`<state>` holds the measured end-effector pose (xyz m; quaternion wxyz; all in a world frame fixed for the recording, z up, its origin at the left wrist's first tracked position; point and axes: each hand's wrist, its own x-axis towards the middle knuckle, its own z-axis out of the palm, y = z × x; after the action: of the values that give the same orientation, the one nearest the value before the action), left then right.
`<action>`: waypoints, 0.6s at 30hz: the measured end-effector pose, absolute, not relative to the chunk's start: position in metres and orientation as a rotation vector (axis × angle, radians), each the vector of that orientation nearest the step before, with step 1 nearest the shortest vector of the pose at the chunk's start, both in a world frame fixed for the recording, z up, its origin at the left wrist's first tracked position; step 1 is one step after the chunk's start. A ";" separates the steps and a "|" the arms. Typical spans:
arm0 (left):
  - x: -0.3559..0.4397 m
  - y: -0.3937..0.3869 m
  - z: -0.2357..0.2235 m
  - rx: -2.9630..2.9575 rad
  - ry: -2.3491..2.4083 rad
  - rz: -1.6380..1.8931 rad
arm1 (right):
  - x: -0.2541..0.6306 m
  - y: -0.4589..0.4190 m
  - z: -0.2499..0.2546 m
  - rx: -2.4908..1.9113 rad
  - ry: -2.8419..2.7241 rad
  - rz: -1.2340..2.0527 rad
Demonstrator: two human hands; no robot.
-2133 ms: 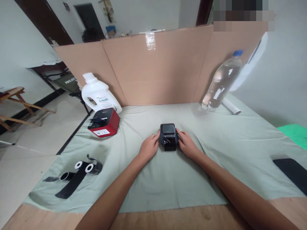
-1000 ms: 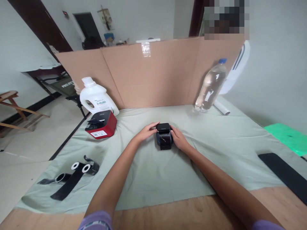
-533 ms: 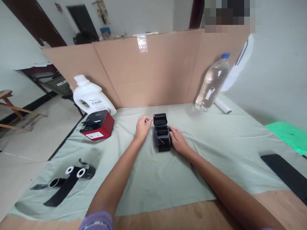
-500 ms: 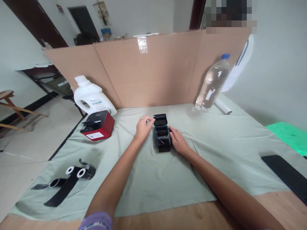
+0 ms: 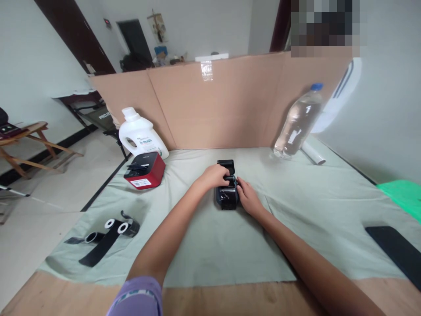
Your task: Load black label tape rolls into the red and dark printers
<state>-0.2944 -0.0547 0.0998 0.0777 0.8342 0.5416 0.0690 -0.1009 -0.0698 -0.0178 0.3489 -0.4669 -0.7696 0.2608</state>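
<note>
A small dark portable printer [image 5: 218, 202] lies on the cloth in front of me with its black lid [image 5: 225, 165] raised at the back. Shiny black label strip [image 5: 228, 197] hangs out over its front. My right hand [image 5: 250, 196] lies along the printer's right side, fingers curled against it. From the left, my left hand [image 5: 217, 176] reaches over the compartment with its fingers bent down inside; what they grip, if anything, is hidden.
Black rolls [image 5: 113, 235] with loose strips lie at the left, nearer me than a red-and-black box-shaped device [image 5: 148, 169]. A white jug [image 5: 141, 136] and a water bottle [image 5: 297, 120] stand before a cardboard screen [image 5: 217, 109]. A black phone-like slab [image 5: 393, 250] lies right.
My left hand has moved right, from beside the raised lid to over the printer's compartment. My right hand stays at the printer's side. The whole view has shifted slightly.
</note>
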 end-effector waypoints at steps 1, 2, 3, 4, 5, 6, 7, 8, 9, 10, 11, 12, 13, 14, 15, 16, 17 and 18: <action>-0.298 -0.059 0.101 2.474 1.603 0.333 | -0.100 -0.070 -0.017 -1.202 -2.000 0.674; -0.302 -0.064 0.102 2.436 1.582 0.479 | -0.099 -0.070 -0.017 -1.194 -2.006 0.673; -0.306 -0.071 0.102 2.383 1.558 0.628 | -0.099 -0.071 -0.017 -1.188 -2.012 0.672; -0.312 -0.080 0.102 2.318 1.536 0.762 | -0.098 -0.071 -0.016 -1.183 -2.014 0.672; -0.318 -0.090 0.101 2.244 1.515 0.872 | -0.097 -0.071 -0.017 -1.180 -2.014 0.673; -0.326 -0.102 0.101 2.168 1.493 0.949 | -0.096 -0.071 -0.017 -1.177 -2.010 0.674; -0.334 -0.116 0.101 2.092 1.482 1.002 | -0.095 -0.071 -0.018 -1.175 -2.005 0.672; -0.345 -0.131 0.101 2.019 1.494 1.034 | -0.094 -0.071 -0.018 -1.172 -2.001 0.670; -0.356 -0.147 0.101 1.955 1.526 1.045 | -0.093 -0.070 -0.019 -1.170 -1.998 0.665; -0.369 -0.164 0.102 1.907 1.575 1.038 | -0.092 -0.069 -0.020 -1.166 -1.995 0.658; -0.381 -0.180 0.103 1.881 1.642 1.014 | -0.091 -0.068 -0.021 -1.161 -1.994 0.651; -0.394 -0.195 0.104 1.874 1.734 0.971 | -0.091 -0.066 -0.022 -1.154 -1.995 0.645; -0.406 -0.209 0.105 1.886 1.845 0.903 | -0.091 -0.065 -0.022 -1.149 -1.997 0.640; -0.417 -0.222 0.107 1.909 1.965 0.810 | -0.091 -0.064 -0.022 -1.149 -1.998 0.637; -0.427 -0.232 0.108 1.930 2.088 0.700 | -0.091 -0.064 -0.021 -1.153 -1.998 0.634; -0.434 -0.239 0.108 1.941 2.204 0.578 | -0.091 -0.063 -0.021 -1.160 -2.001 0.631; -0.440 -0.245 0.108 1.944 2.304 0.453 | -0.091 -0.063 -0.020 -1.168 -2.005 0.626; -0.444 -0.248 0.107 1.941 2.380 0.334 | -0.092 -0.063 -0.019 -1.177 -2.009 0.620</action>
<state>-0.4436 -0.2481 0.1069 0.0261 0.6282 0.7701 0.1080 -0.0916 -0.0632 -0.0187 0.3578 -0.4561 -0.7786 0.2402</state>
